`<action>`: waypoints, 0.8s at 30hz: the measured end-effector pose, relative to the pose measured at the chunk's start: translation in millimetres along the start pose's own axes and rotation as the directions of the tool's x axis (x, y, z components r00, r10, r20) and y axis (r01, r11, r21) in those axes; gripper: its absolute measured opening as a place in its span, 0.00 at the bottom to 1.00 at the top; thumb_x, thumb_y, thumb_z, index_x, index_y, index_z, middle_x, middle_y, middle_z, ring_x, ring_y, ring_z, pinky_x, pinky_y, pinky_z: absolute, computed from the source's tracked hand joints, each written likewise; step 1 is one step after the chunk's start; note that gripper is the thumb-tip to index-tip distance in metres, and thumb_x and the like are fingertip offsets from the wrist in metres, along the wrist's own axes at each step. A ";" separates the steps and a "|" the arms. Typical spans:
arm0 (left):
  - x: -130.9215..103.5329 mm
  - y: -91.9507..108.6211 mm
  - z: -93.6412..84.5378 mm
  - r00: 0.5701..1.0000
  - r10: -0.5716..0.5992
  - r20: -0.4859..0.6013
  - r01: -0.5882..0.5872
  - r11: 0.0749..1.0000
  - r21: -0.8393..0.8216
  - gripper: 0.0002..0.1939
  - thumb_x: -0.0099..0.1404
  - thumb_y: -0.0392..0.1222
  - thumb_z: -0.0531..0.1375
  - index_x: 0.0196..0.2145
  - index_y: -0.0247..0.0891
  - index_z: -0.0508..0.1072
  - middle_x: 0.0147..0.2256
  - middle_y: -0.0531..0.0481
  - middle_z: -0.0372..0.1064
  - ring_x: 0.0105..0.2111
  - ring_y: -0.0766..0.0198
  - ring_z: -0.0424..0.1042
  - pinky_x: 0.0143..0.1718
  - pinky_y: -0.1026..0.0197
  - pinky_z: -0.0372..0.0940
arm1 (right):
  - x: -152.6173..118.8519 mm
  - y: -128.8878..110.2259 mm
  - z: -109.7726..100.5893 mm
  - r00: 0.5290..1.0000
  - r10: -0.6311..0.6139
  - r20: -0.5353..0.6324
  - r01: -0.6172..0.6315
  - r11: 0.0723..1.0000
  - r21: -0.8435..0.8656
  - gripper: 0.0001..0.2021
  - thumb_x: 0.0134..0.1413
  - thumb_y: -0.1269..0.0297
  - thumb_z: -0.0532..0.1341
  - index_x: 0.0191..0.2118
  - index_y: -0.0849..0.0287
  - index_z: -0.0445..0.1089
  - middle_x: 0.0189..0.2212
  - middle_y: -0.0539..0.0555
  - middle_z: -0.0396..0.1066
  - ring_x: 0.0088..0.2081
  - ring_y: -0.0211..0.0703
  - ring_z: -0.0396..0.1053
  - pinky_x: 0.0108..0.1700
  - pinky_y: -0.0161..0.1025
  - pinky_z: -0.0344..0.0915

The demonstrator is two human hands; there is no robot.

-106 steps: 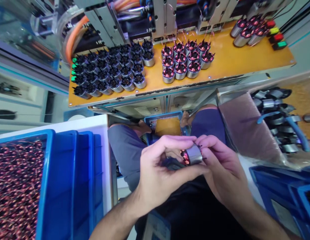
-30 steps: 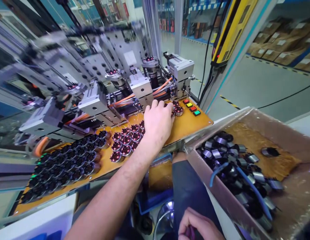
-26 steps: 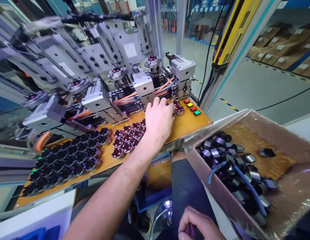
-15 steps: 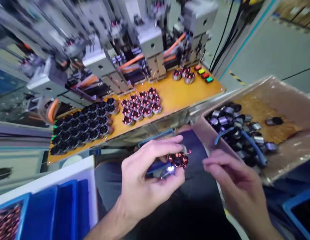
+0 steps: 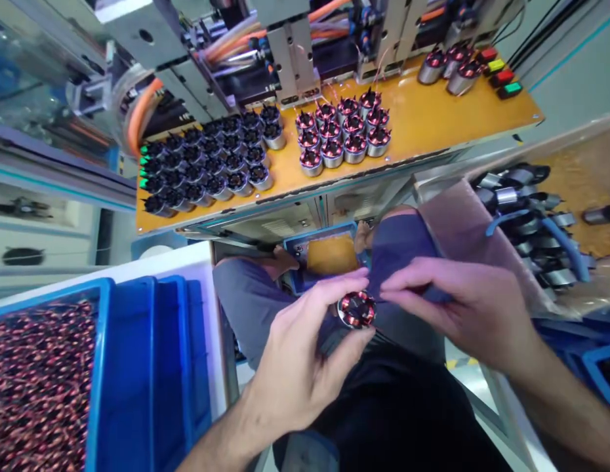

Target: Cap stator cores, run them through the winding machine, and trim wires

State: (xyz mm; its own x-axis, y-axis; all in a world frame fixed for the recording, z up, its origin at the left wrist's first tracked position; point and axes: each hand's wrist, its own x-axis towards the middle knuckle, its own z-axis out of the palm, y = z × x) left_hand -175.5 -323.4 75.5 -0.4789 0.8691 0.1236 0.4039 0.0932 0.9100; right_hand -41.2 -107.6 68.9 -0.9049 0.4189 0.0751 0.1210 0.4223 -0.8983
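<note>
My left hand point(image 5: 305, 360) grips a copper-wound motor stator point(image 5: 357, 310) between thumb and fingers, its wound face turned up towards me. Just to the right, my right hand point(image 5: 467, 314) has thumb and forefinger pinched together close to the stator's edge. Whether a thin wire end is between those fingertips I cannot make out. Both hands are above my lap. Beyond them, wound stators point(image 5: 354, 149) stand in rows on the orange work board point(image 5: 408, 124), with black unwound stators point(image 5: 206, 164) grouped to their left.
Winding machine heads point(image 5: 290, 59) line the back of the board, near coloured buttons point(image 5: 504, 77). A carton point(image 5: 452, 223) of loose metal parts and a blue strap is at right. On the left, a blue bin point(image 5: 105, 328) holds many copper-coloured pieces beside stacked blue bins point(image 5: 172, 367).
My view has shifted, so the board and bins appear larger and further right. My right hand has come closer to the stator, which my left hand has turned more face-up.
</note>
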 end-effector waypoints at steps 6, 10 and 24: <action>-5.7 -7.5 10.8 0.965 0.020 -0.262 -0.053 0.991 -0.120 0.27 0.60 0.43 0.85 0.48 0.44 0.77 0.41 0.51 0.84 0.40 0.60 0.85 0.42 0.59 0.80 | 12.3 6.2 3.9 0.875 0.077 -0.478 -0.060 0.997 0.052 0.04 0.72 0.59 0.75 0.43 0.49 0.82 0.32 0.48 0.83 0.24 0.38 0.72 0.26 0.37 0.69; -4.4 -14.2 17.3 0.912 0.104 -0.398 -0.140 0.988 -0.064 0.29 0.54 0.42 0.88 0.43 0.43 0.76 0.35 0.55 0.81 0.34 0.63 0.80 0.35 0.60 0.77 | -9.1 -3.0 35.6 0.953 0.249 -0.175 -0.135 0.861 0.491 0.14 0.65 0.58 0.80 0.53 0.49 0.85 0.36 0.49 0.83 0.29 0.37 0.73 0.28 0.33 0.70; -11.8 -14.4 22.8 0.983 0.018 -0.184 -0.050 0.984 -0.170 0.30 0.74 0.32 0.73 0.69 0.47 0.76 0.60 0.41 0.79 0.59 0.54 0.82 0.51 0.58 0.82 | -25.5 -15.8 34.9 0.991 0.072 -0.117 -0.040 0.966 0.256 0.04 0.76 0.66 0.71 0.44 0.50 0.81 0.37 0.47 0.78 0.34 0.35 0.73 0.36 0.32 0.69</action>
State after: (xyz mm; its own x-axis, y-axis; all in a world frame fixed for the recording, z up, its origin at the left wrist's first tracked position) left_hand -157.9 -324.0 51.9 -0.6072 0.7661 0.2106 0.2886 -0.0342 0.9568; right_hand -34.2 -153.0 66.1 -0.8398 0.5395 0.0601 0.0487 0.1851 -0.9815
